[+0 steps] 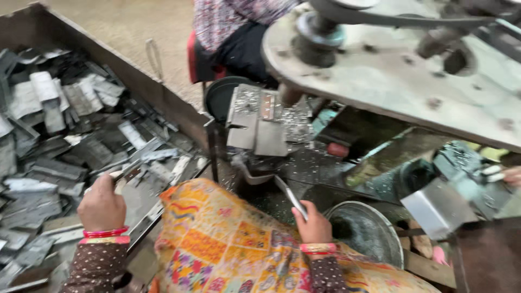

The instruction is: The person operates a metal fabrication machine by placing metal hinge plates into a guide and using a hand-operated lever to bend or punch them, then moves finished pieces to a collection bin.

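My left hand (102, 205) reaches over the edge of a big metal bin (135, 76) full of punched grey metal strips (59, 157). Its fingers close on one thin strip (132, 167) at the bin's near side. My right hand (313, 222) is curled around another narrow metal strip (290, 196) that points up and left toward the press bed (260, 127). Pink and gold bangles sit on both wrists. A yellow patterned cloth (228, 244) covers my lap between the hands.
A heavy grey machine table with a belt and pulley (320, 32) overhangs at the upper right. A round metal bowl (369, 230) stands right of my right hand. Another person in dark trousers sits on a red stool (203, 59) behind. Someone's fingers (510, 174) show at the right edge.
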